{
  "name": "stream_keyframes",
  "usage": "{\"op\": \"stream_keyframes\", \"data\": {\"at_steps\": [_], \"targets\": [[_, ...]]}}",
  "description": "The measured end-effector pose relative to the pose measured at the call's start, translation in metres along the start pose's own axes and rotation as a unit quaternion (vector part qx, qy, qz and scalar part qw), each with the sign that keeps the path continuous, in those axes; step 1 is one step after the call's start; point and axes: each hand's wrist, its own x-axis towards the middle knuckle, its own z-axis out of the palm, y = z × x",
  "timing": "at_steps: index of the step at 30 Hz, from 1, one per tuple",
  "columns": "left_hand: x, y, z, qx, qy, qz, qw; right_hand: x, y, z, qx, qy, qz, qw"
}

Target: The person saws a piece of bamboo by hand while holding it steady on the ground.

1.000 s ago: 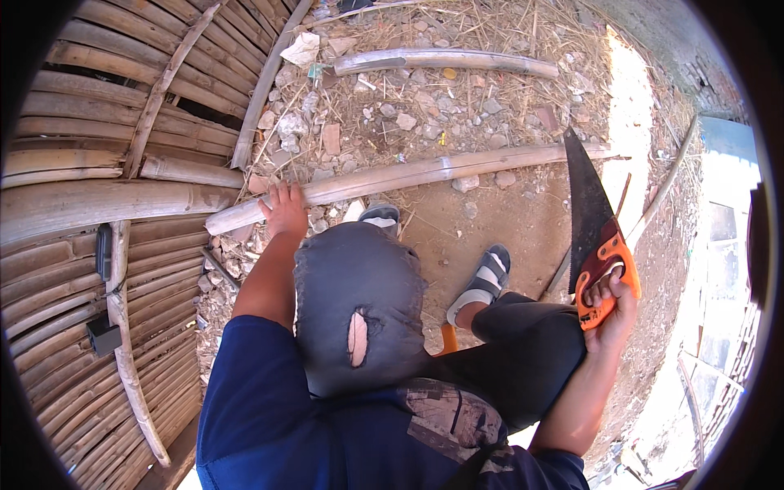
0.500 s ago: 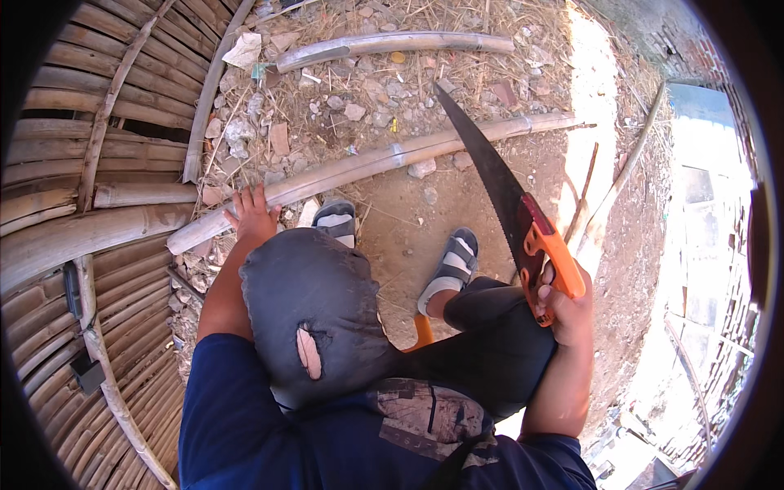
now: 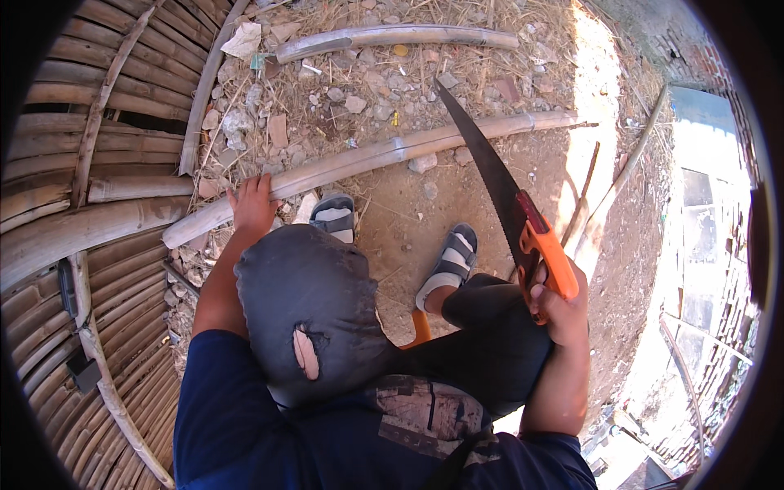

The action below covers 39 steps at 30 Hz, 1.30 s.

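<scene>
My right hand (image 3: pixel 559 302) grips a handsaw (image 3: pixel 498 184) by its orange handle. The dark, toothed blade points up and away to the left, above the ground and apart from the bamboo. On the left, my left hand (image 3: pixel 255 204) lies over a long bamboo pole (image 3: pixel 343 167) close to its near end, fingers curled across it. The pole rests on the ground, running from near left to far right, with pale bands at its joints. My sandalled feet stand just on the near side of it.
Another bamboo piece (image 3: pixel 400 37) lies farther off among straw and stones. A bamboo slat wall (image 3: pixel 122 318) rises at the left. A rounded black covering with a tear (image 3: pixel 314 269) sits between my arms. Thin sticks (image 3: pixel 588 196) lie at the right.
My left hand has shifted very slightly upward along with a small tilt of the view. The saw stays almost in the same place in my right hand, and the pole has barely moved.
</scene>
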Motion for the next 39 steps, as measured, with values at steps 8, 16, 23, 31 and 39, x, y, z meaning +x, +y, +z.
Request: {"op": "stream_keyframes", "data": {"at_steps": [8, 16, 23, 31, 39], "targets": [[0.004, 0.019, -0.004, 0.012, 0.019, 0.007, 1.0, 0.0, -0.001, -0.002, 0.003, 0.017, 0.015, 1.0], [0.01, 0.038, -0.001, 0.015, 0.031, 0.021, 0.999, 0.0, 0.001, 0.0, 0.016, 0.012, 0.006, 1.0], [0.001, 0.034, 0.0, -0.014, 0.034, -0.007, 0.999, 0.001, 0.003, -0.001, 0.012, 0.038, -0.004, 0.999], [-0.014, -0.013, 0.004, 0.036, 0.043, -0.052, 0.997, 0.0, 0.002, -0.003, 0.026, 0.031, 0.009, 0.999], [-0.022, -0.016, 0.002, 0.019, 0.044, -0.039, 0.998, 0.0, 0.004, -0.002, 0.031, 0.037, -0.011, 0.999]]}}
